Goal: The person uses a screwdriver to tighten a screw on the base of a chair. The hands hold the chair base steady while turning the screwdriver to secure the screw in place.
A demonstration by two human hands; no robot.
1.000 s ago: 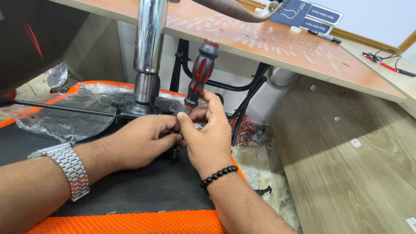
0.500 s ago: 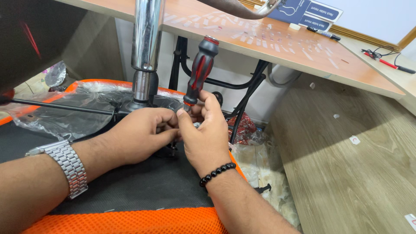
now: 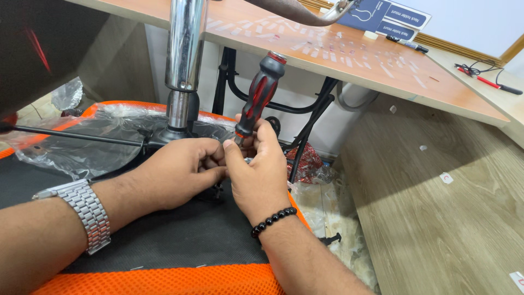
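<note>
A screwdriver with a red and black handle stands nearly upright, its tip hidden between my hands. My right hand, with a black bead bracelet at the wrist, grips the lower end of the handle. My left hand, with a metal watch on the wrist, presses against the right one with its fingers curled around something small that I cannot make out. Both hands rest over the black underside of an overturned chair seat with orange mesh edging. The chair's chrome gas cylinder rises just behind my left hand.
Clear plastic wrap covers the chair mechanism at left. A wooden tabletop with small parts, a blue card and a marker spans the back. Black metal legs stand behind my hands. Wood-look floor with bits of litter and crumpled plastic lies right.
The screwdriver handle has tilted slightly and shifted a little to the right with my right hand. My left hand stays closed beside it.
</note>
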